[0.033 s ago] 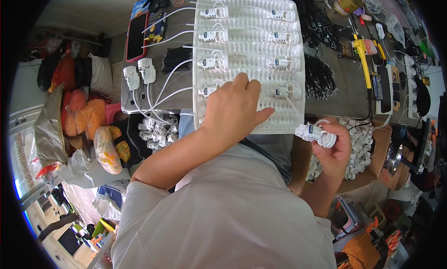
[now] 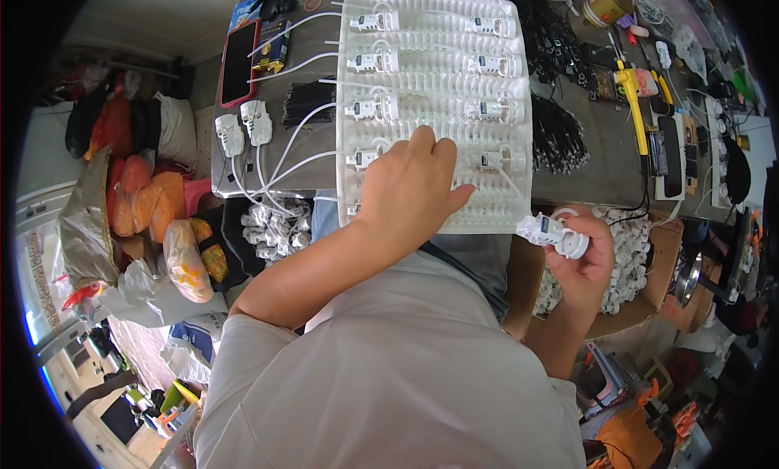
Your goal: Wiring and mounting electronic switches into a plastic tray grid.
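A clear ribbed plastic tray lies across the table's front edge. Two columns of white plastic fittings with round collars sit in it, and white cables lead out from its left side. Over the tray's lower left part is my left hand, back up, thumb spread and the other fingers bent down. Its fingertips are hidden, and it partly covers a fitting. Off the tray's lower right corner, my right hand pinches a similar white plastic fitting by its round collar end.
Below my right hand stands a cardboard box of white parts. Two white plugs, a red-edged phone and black cable ties lie left of the tray. Black wires and a yellow-handled tool lie right.
My right hand has shifted very slightly to the right with the white plastic fitting. My left hand stays over the tray, nearly unmoved.
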`<state>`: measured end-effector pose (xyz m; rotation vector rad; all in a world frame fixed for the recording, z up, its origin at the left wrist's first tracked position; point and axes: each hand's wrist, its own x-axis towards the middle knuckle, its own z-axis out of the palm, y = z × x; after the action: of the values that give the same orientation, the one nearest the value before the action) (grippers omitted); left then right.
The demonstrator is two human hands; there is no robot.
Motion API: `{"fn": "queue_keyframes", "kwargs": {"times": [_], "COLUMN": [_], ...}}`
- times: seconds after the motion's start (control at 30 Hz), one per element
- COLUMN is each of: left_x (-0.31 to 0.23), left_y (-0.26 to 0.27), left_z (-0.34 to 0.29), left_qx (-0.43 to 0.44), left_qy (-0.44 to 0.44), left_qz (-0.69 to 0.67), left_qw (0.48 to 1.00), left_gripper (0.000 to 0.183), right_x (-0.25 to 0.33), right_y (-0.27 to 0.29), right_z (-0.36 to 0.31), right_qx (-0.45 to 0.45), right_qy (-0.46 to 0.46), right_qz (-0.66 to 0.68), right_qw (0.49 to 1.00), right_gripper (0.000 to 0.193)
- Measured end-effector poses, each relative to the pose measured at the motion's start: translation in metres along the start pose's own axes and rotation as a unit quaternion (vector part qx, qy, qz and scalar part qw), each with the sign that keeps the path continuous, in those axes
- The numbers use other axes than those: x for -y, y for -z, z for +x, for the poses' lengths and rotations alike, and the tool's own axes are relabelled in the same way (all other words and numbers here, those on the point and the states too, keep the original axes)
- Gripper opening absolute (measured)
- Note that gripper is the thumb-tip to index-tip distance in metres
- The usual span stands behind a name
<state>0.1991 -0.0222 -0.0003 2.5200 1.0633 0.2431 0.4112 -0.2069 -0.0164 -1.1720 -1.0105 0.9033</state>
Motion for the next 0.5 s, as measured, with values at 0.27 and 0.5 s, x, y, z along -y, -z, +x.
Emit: {"fn": "queue_keyframes", "kwargs": {"times": [0.27,0.5], "left_x": [0.007,0.011], "left_y": [-0.008,0.019], "left_z": [0.005,0.026], "left_qx": [-0.082,-0.071], "left_qy": [-0.040,-0.007], "left_qz": [0.073,-0.017], "left_qw": [0.993,0.997], "left_gripper": [0.013,0.010], "right_x": [0.067,0.060], "right_y": [0.010,0.016], "right_z": [0.013,-0.009], "right_qx": [0.137,0.024], "right_qy": [0.191,0.139], "right_qz": [0.372,0.325], "right_qw": [0.898,0.935], "right_gripper": [0.025,0.043]}}
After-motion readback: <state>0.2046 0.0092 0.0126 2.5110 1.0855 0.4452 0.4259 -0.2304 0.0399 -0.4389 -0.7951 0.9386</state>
